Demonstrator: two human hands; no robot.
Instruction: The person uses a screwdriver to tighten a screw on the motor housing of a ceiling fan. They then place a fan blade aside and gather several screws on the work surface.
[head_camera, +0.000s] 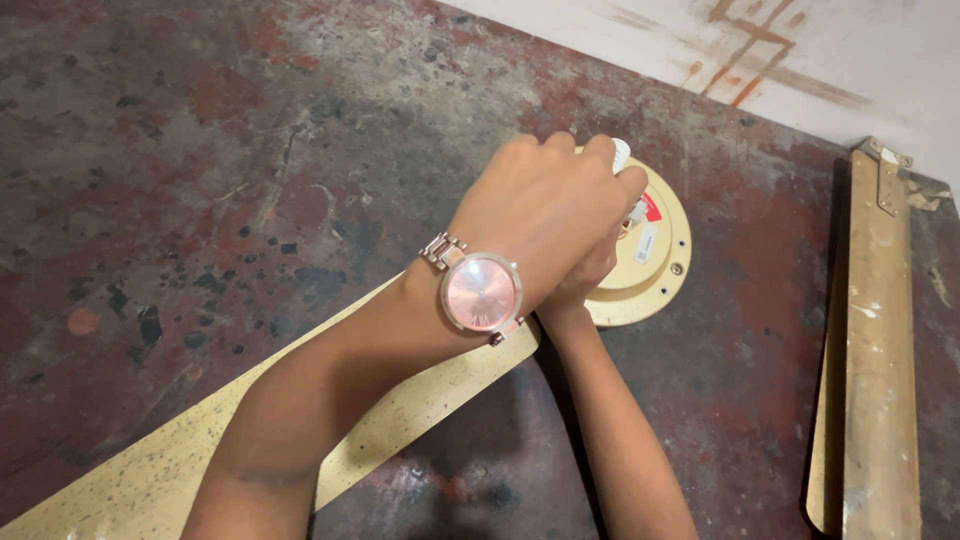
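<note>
A cream ceiling fan motor hub (655, 270) lies on a worn red floor, with one long cream blade (150, 470) reaching toward the lower left. My left hand (545, 215), with a pink-faced watch (480, 292) on the wrist, is closed over the top of the hub around a small white part (620, 153). My right hand (590, 275) sits under the left one, against the hub's near side; its fingers are mostly hidden.
A loose cream fan blade (875, 350) with a metal bracket lies on the floor at the right. A white wall (800, 50) with rust-coloured marks runs along the top right. The floor (200, 180) is stained and pitted.
</note>
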